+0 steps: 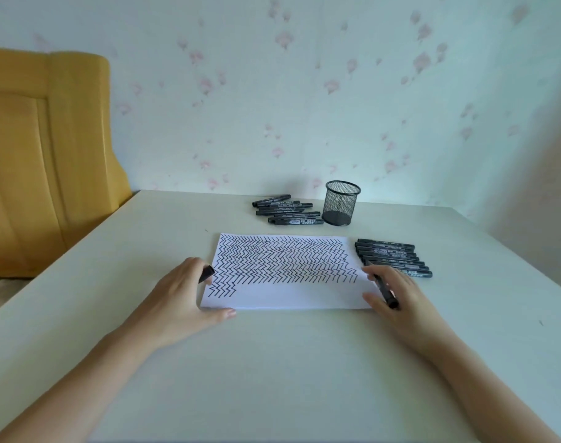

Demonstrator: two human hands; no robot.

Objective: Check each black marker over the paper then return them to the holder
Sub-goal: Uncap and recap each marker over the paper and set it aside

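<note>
- Pale table [272, 362] carries the paper [292, 295], zigzag-filled except its near strip.
- Left hand [183, 295] pins the paper's left edge, grasping a cap [206, 274], probably to free the nib.
- Right hand [397, 298] grasps the uncapped marker [381, 287] at the paper's right edge.
- Beyond the paper: mesh holder [341, 207], empty.

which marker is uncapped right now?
The marker in the right hand, tip over the paper; the left hand holds its cap. Both table piles lie capped.
</note>
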